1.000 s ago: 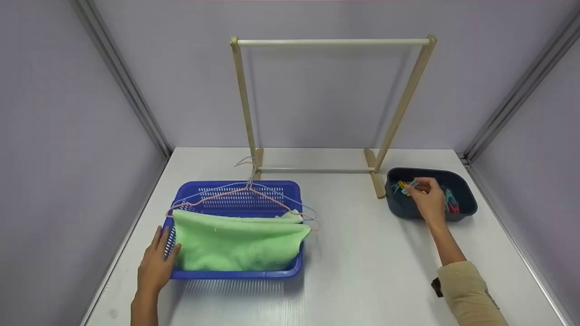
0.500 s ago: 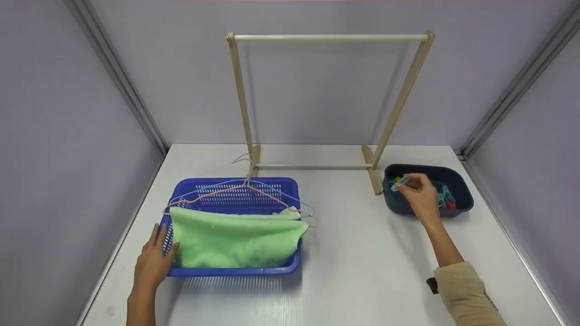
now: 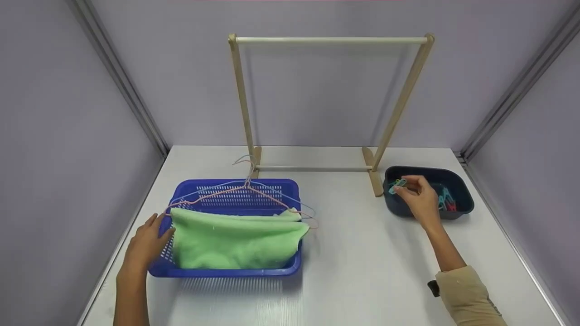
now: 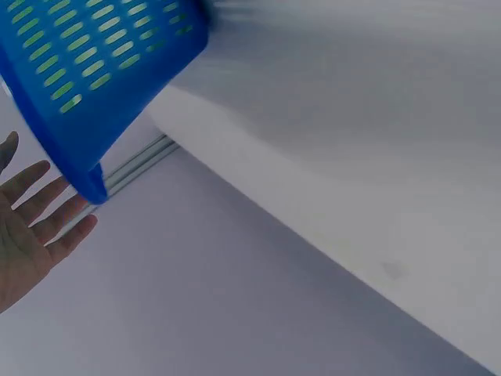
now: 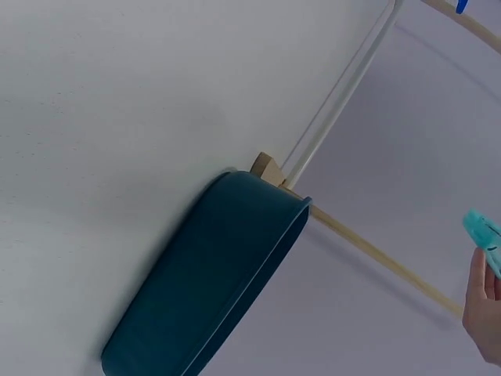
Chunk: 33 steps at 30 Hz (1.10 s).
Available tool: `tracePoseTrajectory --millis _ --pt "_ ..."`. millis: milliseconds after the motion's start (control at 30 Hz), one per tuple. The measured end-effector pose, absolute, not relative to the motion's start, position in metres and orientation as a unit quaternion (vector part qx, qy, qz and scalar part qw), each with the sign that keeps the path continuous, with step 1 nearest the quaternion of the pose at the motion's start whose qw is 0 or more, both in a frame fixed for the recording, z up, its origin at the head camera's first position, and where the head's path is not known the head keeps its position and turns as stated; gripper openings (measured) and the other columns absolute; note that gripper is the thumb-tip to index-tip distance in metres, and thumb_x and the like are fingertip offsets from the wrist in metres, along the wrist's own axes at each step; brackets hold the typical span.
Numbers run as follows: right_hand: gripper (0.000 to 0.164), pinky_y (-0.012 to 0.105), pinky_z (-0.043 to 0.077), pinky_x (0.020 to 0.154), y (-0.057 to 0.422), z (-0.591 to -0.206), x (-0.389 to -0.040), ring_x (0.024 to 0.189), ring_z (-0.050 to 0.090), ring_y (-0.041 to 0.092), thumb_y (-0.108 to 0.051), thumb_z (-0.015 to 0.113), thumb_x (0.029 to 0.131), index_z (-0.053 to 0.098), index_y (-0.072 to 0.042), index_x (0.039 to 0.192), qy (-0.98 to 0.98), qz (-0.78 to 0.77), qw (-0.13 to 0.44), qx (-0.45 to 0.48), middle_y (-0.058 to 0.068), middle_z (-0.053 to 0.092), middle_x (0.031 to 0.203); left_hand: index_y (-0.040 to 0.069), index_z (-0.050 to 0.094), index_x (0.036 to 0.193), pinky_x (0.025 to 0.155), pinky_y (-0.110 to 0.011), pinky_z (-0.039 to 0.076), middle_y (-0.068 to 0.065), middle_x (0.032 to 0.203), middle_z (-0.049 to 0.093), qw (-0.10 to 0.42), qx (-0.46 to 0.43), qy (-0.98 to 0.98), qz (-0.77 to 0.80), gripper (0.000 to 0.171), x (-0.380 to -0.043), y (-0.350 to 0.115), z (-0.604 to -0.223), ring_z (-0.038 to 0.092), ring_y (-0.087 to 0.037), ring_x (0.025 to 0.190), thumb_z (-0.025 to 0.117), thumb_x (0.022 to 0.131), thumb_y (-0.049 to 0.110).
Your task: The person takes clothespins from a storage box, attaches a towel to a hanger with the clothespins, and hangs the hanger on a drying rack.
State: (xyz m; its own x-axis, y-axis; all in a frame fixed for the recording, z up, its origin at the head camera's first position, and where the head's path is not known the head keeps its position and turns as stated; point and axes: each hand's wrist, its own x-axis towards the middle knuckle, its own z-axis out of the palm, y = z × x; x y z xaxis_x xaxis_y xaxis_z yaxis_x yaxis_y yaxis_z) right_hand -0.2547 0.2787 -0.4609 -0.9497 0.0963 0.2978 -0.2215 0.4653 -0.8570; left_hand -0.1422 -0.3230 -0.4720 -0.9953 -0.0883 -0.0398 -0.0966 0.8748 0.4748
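My right hand (image 3: 421, 197) pinches a teal clothespin (image 3: 398, 186) between thumb and fingertips, over the dark bin (image 3: 466, 199). The same clothespin (image 5: 481, 229) shows at the right edge of the right wrist view. Several other clothespins (image 3: 446, 199), teal and red among them, lie in the bin. At the left side of a blue basket (image 3: 226, 273) is my left hand (image 3: 147, 240), its fingers extended. In the left wrist view that hand (image 4: 35, 227) has its fingers spread beside the basket's rim. A green towel (image 3: 235, 240) drapes in the basket, with a pink hanger (image 3: 222, 194) and a blue hanger (image 3: 276, 194) at its top.
A wooden rack with a white top bar (image 3: 331, 40) stands at the back of the white table (image 3: 353, 262). Its right foot (image 3: 374, 179) is close to the bin. Grey wall panels (image 3: 68, 158) enclose the table on the left, back and right.
My right hand has lifted slightly and moved left with the clothespin. My left hand has shifted a little left and up along the basket's side, and its fingers no longer cover the lower corner.
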Motion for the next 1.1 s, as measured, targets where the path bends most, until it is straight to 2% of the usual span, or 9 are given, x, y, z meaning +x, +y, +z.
tracePoseTrajectory --millis 200,367,533,767,933,1100 --pt "0.045 0.014 0.043 0.081 0.276 -0.455 -0.251 0.097 0.053 0.010 -0.028 0.069 0.083 0.054 0.001 0.114 -0.844 0.510 0.156 0.050 0.012 0.057 0.108 -0.015 0.036 0.130 0.091 -0.063 0.027 -0.038 0.130 0.033 0.005 -0.003 0.974 0.225 0.052 -0.165 -0.318 -0.446 0.032 -0.055 0.115 0.051 0.093 0.019" --pt "0.044 0.014 0.043 0.081 0.271 -0.452 -0.248 0.097 0.053 0.009 -0.026 0.069 0.083 0.054 0.001 0.114 -0.836 0.522 0.154 0.069 0.012 0.057 0.107 -0.017 0.034 0.129 0.094 -0.061 0.026 -0.040 0.128 0.034 0.037 0.009 0.970 0.239 0.053 -0.185 -0.324 -0.438 0.030 -0.054 0.117 0.049 0.094 0.020" --pt "0.041 0.015 0.044 0.080 0.269 -0.451 -0.246 0.098 0.054 0.009 -0.022 0.069 0.083 0.054 0.001 0.114 -0.829 0.532 0.148 0.084 0.013 0.056 0.109 -0.019 0.038 0.125 0.095 -0.058 0.028 -0.039 0.124 0.038 0.043 0.022 0.970 0.237 0.050 -0.205 -0.331 -0.446 0.034 -0.053 0.115 0.049 0.095 0.018" --pt "0.041 0.015 0.044 0.080 0.268 -0.453 -0.246 0.098 0.054 0.008 -0.020 0.068 0.084 0.053 0.003 0.115 -0.826 0.537 0.148 0.091 0.013 0.056 0.110 -0.016 0.044 0.123 0.093 -0.057 0.031 -0.036 0.123 0.043 -0.003 0.022 0.973 0.229 0.041 -0.229 -0.324 -0.459 0.039 -0.051 0.112 0.049 0.092 0.011" --pt "0.041 0.015 0.044 0.079 0.266 -0.452 -0.246 0.099 0.054 0.013 -0.018 0.069 0.084 0.053 0.003 0.115 -0.823 0.544 0.142 0.087 0.014 0.056 0.110 -0.016 0.040 0.125 0.093 -0.057 0.031 -0.036 0.124 0.041 0.021 -0.005 0.977 0.210 0.041 -0.240 -0.317 -0.465 0.039 -0.051 0.113 0.046 0.093 0.008" --pt "0.039 0.013 0.044 0.077 0.259 -0.444 -0.239 0.099 0.055 0.021 -0.010 0.068 0.084 0.052 0.007 0.115 -0.820 0.549 0.139 0.089 0.019 0.056 0.108 -0.014 0.044 0.123 0.090 -0.057 0.035 -0.035 0.120 0.046 0.027 -0.016 0.978 0.206 0.040 -0.242 -0.316 -0.472 0.043 -0.050 0.110 0.053 0.089 0.006"
